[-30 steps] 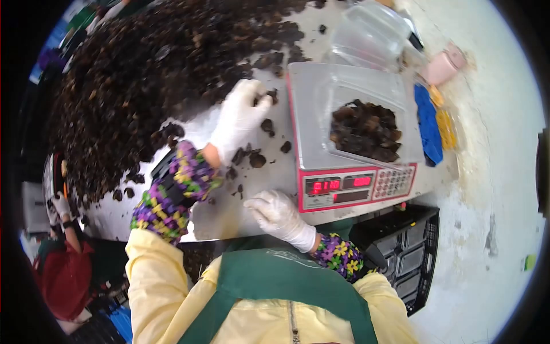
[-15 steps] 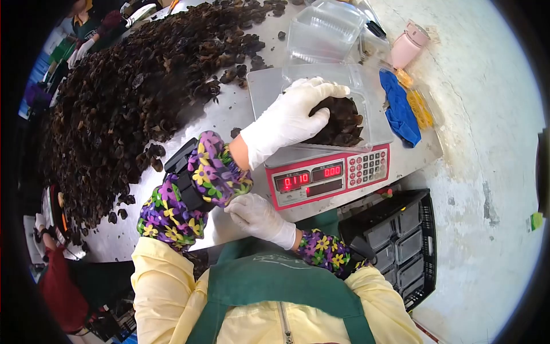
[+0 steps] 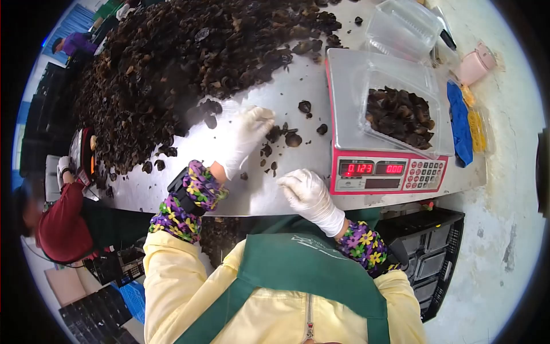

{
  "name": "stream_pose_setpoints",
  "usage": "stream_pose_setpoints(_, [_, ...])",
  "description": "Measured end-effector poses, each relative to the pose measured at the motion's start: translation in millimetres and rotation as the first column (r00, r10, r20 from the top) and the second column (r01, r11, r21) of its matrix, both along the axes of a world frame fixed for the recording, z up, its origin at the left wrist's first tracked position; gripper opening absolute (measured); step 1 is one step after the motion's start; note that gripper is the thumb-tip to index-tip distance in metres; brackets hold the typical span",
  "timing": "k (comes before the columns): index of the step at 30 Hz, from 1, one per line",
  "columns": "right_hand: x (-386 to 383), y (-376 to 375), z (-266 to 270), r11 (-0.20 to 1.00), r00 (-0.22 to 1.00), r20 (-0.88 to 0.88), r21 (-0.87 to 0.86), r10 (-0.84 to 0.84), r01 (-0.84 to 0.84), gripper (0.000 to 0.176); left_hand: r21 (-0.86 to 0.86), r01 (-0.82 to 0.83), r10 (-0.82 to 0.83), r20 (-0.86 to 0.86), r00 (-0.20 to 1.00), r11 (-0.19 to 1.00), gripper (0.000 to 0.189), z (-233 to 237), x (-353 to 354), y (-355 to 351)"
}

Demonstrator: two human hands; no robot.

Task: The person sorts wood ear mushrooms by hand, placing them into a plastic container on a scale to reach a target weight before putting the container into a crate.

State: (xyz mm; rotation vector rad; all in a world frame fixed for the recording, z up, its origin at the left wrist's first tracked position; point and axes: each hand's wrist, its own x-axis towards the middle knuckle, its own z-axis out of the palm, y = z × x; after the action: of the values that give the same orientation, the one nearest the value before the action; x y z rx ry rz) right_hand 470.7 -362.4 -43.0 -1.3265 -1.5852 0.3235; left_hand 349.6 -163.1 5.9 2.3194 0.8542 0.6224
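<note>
My left hand (image 3: 246, 140), in a white glove, hovers over the metal table between the big heap and the scale. Its fingers are bent in together, and whatever they may hold is hidden. Loose dark pieces like wood ear mushrooms (image 3: 293, 140) lie just right of it. My right hand (image 3: 312, 198), also gloved, is loosely closed near the table's front edge, with nothing showing in it. Close by on its right is a red-framed digital scale (image 3: 349, 132) reading 0.123. On it sits a clear plastic container (image 3: 389, 66) with wood ear mushrooms (image 3: 401, 117) inside.
A large heap of wood ear mushrooms (image 3: 172, 69) covers the table's left and back. Clear containers (image 3: 404, 26), a pink bottle (image 3: 477, 62) and a blue cloth (image 3: 459, 123) lie behind and right. A black crate (image 3: 452, 252) stands below right. A person in a red sleeve (image 3: 66, 223) is at left.
My left hand has left the container and moved left over the table. The mushrooms in the container now show uncovered, and the reading rose from 0.110 to 0.123. The view has shifted left.
</note>
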Motion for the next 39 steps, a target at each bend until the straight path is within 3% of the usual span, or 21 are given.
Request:
stream_pose_setpoints(2, [0.2, -1.2, 3.4, 1.0, 1.0, 0.002, -0.031, 0.002, -0.002, 0.015, 0.051, 0.01, -0.007, -0.067, 0.998, 0.999, 0.02, 0.5, 5.8, -15.9])
stream_pose_setpoints(4, [-0.2, -1.1, 4.3, 0.999, 1.0, 0.008, -0.036, 0.001, -0.001, 0.015, 0.289, 0.209, -0.159, -0.186, 0.97, 0.934, 0.019, 6.9, 16.4, -28.0])
stream_pose_setpoints(9, [0.6, -1.9, 4.9, 0.999, 1.0, 0.017, -0.049, -0.012, 0.013, 0.014, 0.398, 0.304, -0.235, -0.213, 0.948, 0.866, 0.018, -8.4, 16.5, -28.7])
stream_pose_setpoints(11, [1.0, -1.7, 4.7, 0.999, 0.999, 0.029, -0.037, -0.015, 0.017, 0.014, 0.082, 0.223, -0.224, 0.011, 0.974, 0.971, 0.019, -10.9, 8.3, -22.8])
stream_pose_setpoints(12, [1.1, -1.7, 5.3, 0.999, 1.0, 0.027, -0.039, -0.011, 0.012, 0.014, -0.448, -0.02, -0.027, -0.099, 0.995, 0.894, 0.02, 20.7, 9.8, -31.8])
stream_pose_setpoints(14, [0.9, -0.7, 7.9, 0.999, 1.0, 0.002, -0.033, -0.002, 0.002, 0.014, -0.449, 0.037, -0.066, -0.05, 0.997, 0.893, 0.025, 15.9, -6.5, -27.1])
stream_pose_setpoints(15, [0.9, -0.4, 8.2, 0.999, 1.0, -0.003, -0.033, 0.004, -0.005, 0.014, -0.444, 0.101, -0.112, 0.001, 0.994, 0.89, 0.029, 12.2, -17.0, -23.4])
stream_pose_setpoints(16, [1.0, -0.2, 8.5, 0.999, 1.0, -0.002, -0.035, 0.005, -0.005, 0.014, -0.377, 0.14, -0.176, -0.064, 0.982, 0.915, 0.041, 9.2, -26.4, -20.2])
stream_pose_setpoints(17, [1.0, -0.2, 8.6, 0.999, 1.0, 0.0, -0.036, 0.004, -0.004, 0.014, -0.377, 0.134, -0.171, -0.067, 0.983, 0.916, 0.041, 5.5, -30.0, -18.6])
stream_pose_setpoints(19, [0.9, -0.3, 8.2, 1.0, 1.0, -0.001, -0.028, 0.003, -0.003, 0.014, -0.008, 0.019, -0.018, 0.053, 0.998, 1.0, 0.05, -3.4, -32.4, -11.6])
stream_pose_setpoints(21, [0.5, -1.5, 7.9, 1.0, 1.0, 0.002, -0.021, -0.006, 0.006, 0.014, 0.053, -0.002, -0.004, 0.115, 0.993, 0.999, 0.06, -21.4, -28.2, 5.8])
stream_pose_setpoints(23, [0.4, -0.7, 7.3, 1.0, 1.0, 0.001, -0.023, -0.011, 0.011, 0.013, 0.182, -0.008, 0.013, -0.024, 1.0, 0.983, 0.063, -30.5, -11.4, 12.3])
stream_pose_setpoints(24, [0.0, -0.8, 7.2, 1.0, 1.0, 0.007, -0.022, -0.014, 0.015, 0.013, 0.326, 0.044, -0.002, -0.129, 0.992, 0.944, 0.064, -27.9, 0.2, 13.3])
stream_pose_setpoints(25, [-0.3, -0.5, 7.0, 1.0, 1.0, 0.002, -0.019, -0.019, 0.019, 0.013, 0.328, 0.043, -0.004, -0.121, 0.993, 0.944, 0.064, -29.0, 13.5, 16.6])
stream_pose_setpoints(27, [-1.0, -0.6, 6.2, 1.0, 1.0, 0.002, -0.012, -0.029, 0.029, 0.013, 0.199, 0.156, -0.151, -0.037, 0.988, 0.968, 0.059, -28.3, 41.5, 23.0])
stream_pose_setpoints(31, [0.1, -1.3, 5.6, 0.999, 1.0, 0.009, -0.025, -0.028, 0.028, 0.013, -0.094, 0.235, -0.233, 0.041, 0.972, 0.967, 0.052, -24.5, 70.5, 20.7])
stream_pose_setpoints(35, [0.9, -1.1, 4.9, 0.999, 1.0, 0.0, -0.023, -0.027, 0.027, 0.014, 0.108, 0.145, -0.154, 0.078, 0.985, 0.983, 0.052, -29.6, 78.5, 33.0])
stream_pose_setpoints(37, [1.1, -0.6, 5.5, 1.0, 1.0, -0.019, -0.025, -0.012, 0.012, 0.015, 0.116, 0.187, -0.191, 0.026, 0.981, 0.975, 0.053, -27.1, 88.8, 29.6])
stream_pose_setpoints(39, [1.2, 0.5, 6.1, 1.0, 1.0, -0.01, -0.022, -0.009, 0.009, 0.016, 0.141, 0.421, -0.414, -0.073, 0.907, 0.896, 0.05, -23.3, 96.7, 17.2])
